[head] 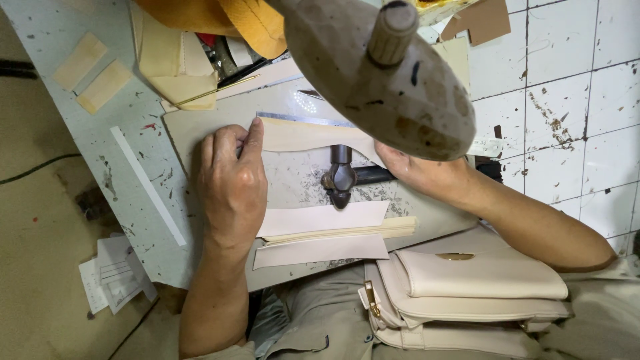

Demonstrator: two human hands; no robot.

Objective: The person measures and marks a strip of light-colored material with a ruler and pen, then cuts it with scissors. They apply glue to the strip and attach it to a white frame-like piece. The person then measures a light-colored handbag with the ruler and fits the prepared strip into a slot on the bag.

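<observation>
Paint-spattered and grey, the workbench (143, 143) fills the left of the head view, with a stained white tiled floor (567, 100) at three o'clock and a bare tan floor at nine. On the bench lies a pale work slab (293, 180), scuffed in the middle.

At the slab's twelve o'clock edge sits a cream leather strip (310, 135), curved along its lower side, touching a steel ruler (303, 119) just above it. My left hand (230, 187) lies flat and mostly closed, thumb and forefinger pressing the strip's left end down — it grips nothing, only pins. My right hand (417, 172) is half hidden behind a worn cobbler's anvil head (393, 73) that looms at one o'clock; it appears closed around the dark handle of a hammer (340, 177), whose head rests on the slab just below the strip.

At six o'clock from the hammer, cut cream strips (323, 233) are stacked, seemingly waiting. On the lap at five o'clock rests a stack of cream bag panels (480, 280) with a brass fitting — those look further along. Judging by this, one strip is being worked, several remain
</observation>
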